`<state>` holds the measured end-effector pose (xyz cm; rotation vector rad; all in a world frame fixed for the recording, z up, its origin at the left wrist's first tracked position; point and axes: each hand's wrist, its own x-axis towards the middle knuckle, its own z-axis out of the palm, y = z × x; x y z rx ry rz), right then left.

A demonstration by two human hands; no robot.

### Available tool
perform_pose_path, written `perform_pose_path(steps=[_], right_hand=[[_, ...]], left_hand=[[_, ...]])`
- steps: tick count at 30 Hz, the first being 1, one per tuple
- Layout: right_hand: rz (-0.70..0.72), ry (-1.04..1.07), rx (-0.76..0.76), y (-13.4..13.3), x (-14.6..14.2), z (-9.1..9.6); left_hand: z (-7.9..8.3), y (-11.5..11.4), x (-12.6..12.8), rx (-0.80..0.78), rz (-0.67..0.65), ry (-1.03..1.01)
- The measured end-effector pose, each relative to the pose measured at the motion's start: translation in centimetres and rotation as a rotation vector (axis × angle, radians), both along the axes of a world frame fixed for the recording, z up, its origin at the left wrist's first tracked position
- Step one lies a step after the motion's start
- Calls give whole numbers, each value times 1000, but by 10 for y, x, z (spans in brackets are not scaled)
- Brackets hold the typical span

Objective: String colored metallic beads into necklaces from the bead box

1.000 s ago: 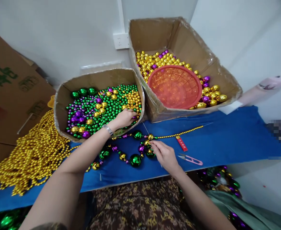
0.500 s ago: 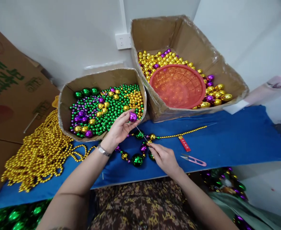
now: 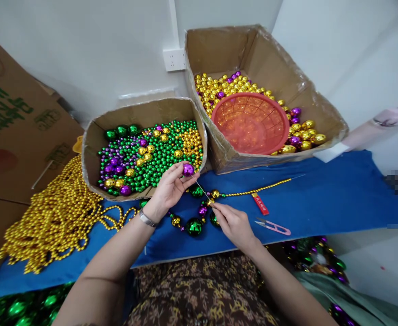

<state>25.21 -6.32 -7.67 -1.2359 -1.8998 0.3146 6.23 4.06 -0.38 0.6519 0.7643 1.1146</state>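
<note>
Large open cardboard box [image 3: 324, 118] at back right, holding gold and purple round beads [image 3: 219, 86] and a round orange plastic mesh basket [image 3: 250, 123] on top of them. Heap of gold bead strands [image 3: 51, 217] on left of blue cloth table cover [image 3: 321, 203]. Pink-handled thread snips [image 3: 274, 225] and small red flat label [image 3: 260, 203] lie near each other on cloth. White wall socket [image 3: 174, 59] behind. Flat brown cardboard with green print [image 3: 11, 117] leaning at far left.
</note>
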Motion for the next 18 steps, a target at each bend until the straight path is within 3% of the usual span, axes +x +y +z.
perform_pose_path(steps=[10,18], right_hand=[[-18,-30,4,1,-1,1],[-19,-4,13,1,-2,1]], left_hand=[[-6,-12,2,214,-48,135],[-12,-24,5,153,-101,141]])
